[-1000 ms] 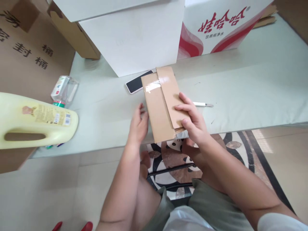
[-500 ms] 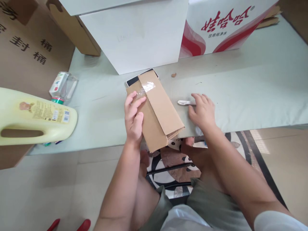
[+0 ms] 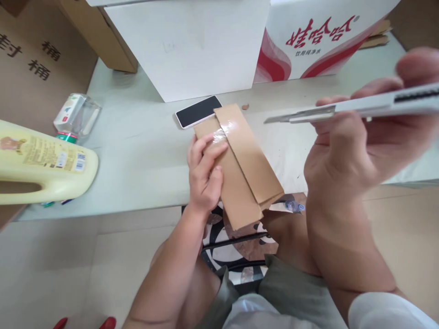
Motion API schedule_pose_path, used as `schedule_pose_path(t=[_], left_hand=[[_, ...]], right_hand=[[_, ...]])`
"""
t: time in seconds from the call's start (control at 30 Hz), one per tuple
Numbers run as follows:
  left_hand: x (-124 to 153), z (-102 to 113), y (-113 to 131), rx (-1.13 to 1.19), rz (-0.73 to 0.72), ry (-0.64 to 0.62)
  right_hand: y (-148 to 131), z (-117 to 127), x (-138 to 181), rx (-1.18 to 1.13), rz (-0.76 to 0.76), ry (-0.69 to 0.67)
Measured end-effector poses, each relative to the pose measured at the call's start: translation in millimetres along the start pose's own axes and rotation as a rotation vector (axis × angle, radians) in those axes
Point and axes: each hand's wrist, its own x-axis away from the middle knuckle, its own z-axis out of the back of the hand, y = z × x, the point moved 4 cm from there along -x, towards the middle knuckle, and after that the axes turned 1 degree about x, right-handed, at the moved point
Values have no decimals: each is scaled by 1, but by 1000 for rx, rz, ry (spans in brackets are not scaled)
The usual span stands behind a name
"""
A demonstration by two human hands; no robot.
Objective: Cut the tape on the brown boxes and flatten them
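Note:
My left hand (image 3: pixel 206 176) grips the left side of a flat, folded cardboard box (image 3: pixel 252 164). Its thumb and fingers press on the flap beside a strip of clear tape (image 3: pixel 224 130). The box lies tilted over the table's front edge, above my lap. Raised close to the camera on the right, my right hand (image 3: pixel 353 146) holds a white utility knife (image 3: pixel 377 105). The metal blade is out and points left, well apart from the box. Behind the box's far end a black-screened phone (image 3: pixel 199 112) rests on the table.
Large white cartons (image 3: pixel 192 55) stand along the back of the cloth-covered table (image 3: pixel 137 169). To the left are a yellow jug (image 3: pixel 68 169) with a handle, a clear plastic bottle (image 3: pixel 78 116) on its side and a brown carton (image 3: pixel 34 68).
The right hand has taken the utility knife off the table and lifted it up toward the camera. The left hand and the box have shifted slightly right and nearer, showing more of the phone.

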Motion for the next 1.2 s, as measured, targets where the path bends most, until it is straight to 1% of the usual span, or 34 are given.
schedule_pose_path(t=[0.07, 0.13, 0.2, 0.27, 0.43, 0.57, 0.63, 0.73, 0.8, 0.9, 0.93, 1.0, 1.1, 1.2], left_hand=[[1, -6, 10, 2, -31, -37], [1, -11, 15, 13, -46, -54], [1, -13, 16, 31, -47, -53], [1, -14, 16, 37, -50, -46], [1, -14, 14, -6, -38, -63], [2, -14, 14, -13, -43, -48], [2, -14, 14, 1, -55, -36], [2, -15, 13, -4, -41, -33], [2, -15, 13, -31, -31, -38], [2, -15, 13, -43, -45, -36], [2, -15, 14, -39, -53, -33], [2, -15, 14, -39, -63, -30], [2, -16, 13, -42, -49, -46], [2, -16, 14, -17, -28, -37]], right_hand=[[-16, -8, 1, -43, -27, -77], [-21, -13, 7, 5, -44, -210], [-21, -16, 15, 68, -20, -322], [-19, -17, 20, 69, 6, -395], [-18, -24, 23, 43, -23, -580], [-23, -26, 23, 46, 104, -616], [-23, -27, 23, 44, 101, -624], [-23, -25, 23, 5, 101, -574], [-24, -25, 23, 1, 101, -570], [-21, -26, 25, 41, 21, -626], [-20, -26, 25, 43, 8, -627], [-20, -26, 25, 26, 31, -629], [-22, -29, 28, 27, 108, -678], [-25, -32, 31, 83, 156, -748]])
